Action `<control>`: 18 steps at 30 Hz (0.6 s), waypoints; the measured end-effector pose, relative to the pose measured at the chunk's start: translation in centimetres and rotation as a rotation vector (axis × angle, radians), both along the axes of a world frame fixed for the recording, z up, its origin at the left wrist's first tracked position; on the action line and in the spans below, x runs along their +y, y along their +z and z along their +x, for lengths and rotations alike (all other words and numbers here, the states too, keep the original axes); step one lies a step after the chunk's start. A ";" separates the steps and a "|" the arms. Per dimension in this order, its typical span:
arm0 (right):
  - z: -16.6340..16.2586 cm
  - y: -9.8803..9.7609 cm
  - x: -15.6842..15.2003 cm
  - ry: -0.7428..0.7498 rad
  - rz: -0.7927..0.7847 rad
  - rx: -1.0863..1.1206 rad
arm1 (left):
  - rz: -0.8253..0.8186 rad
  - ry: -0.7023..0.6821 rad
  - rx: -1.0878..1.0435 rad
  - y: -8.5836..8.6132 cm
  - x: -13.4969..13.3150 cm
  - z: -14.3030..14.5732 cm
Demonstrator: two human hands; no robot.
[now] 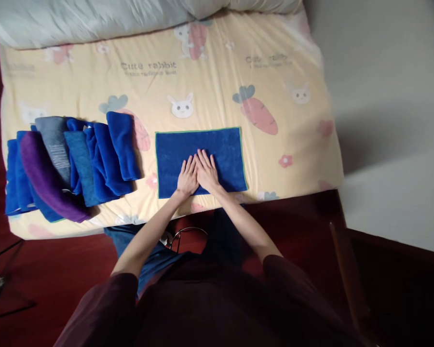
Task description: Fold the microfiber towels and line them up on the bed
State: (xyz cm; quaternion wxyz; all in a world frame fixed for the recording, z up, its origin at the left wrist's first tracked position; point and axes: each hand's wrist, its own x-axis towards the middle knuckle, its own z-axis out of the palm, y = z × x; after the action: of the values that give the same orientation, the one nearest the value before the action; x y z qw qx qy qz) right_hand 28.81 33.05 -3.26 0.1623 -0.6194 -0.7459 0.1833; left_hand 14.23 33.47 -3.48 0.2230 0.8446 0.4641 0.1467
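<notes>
A dark blue towel [220, 149] with thin green edging lies spread flat near the front edge of the bed. My left hand [188, 176] rests palm down on its lower middle, fingers stretched out and pointing away from me. Right beside it, my right hand [206, 170] also lies flat on the cloth, its fingers slightly spread. The two hands touch or nearly touch along their inner sides. Neither one grips the fabric.
Left of the towel lies a row of folded or rolled cloths: several blue ones [121, 144], a purple one [50, 178] and a grey one [54, 144]. The bed [210, 82] has a rabbit-and-carrot sheet, with a pale quilt [94, 19] along its far side. A wall [390, 96] stands to the right.
</notes>
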 end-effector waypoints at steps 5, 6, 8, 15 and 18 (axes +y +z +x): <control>0.7 -0.6 -5.8 -0.067 -0.007 -0.043 | 0.000 0.126 -0.011 -0.3 -5.3 -2.1; 1.6 -0.7 -6.6 -0.078 0.000 -0.058 | -0.002 0.151 -0.019 -0.2 -6.0 -3.0; 3.5 -0.8 -7.8 -0.111 0.015 -0.090 | -0.002 0.205 -0.022 0.0 -7.3 -5.0; 8.8 -1.8 -11.8 -0.363 0.060 -0.138 | 0.035 0.376 -0.002 -0.9 -12.1 -12.3; 9.3 -2.1 -14.0 -0.470 0.049 -0.090 | 0.026 0.393 -0.041 -1.2 -15.0 -14.2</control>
State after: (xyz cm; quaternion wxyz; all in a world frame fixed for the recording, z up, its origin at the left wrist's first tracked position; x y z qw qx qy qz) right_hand 38.09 19.07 -5.38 0.1823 -0.7793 -0.5921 0.0945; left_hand 0.05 18.51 -4.66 0.1886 0.7373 0.6136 0.2105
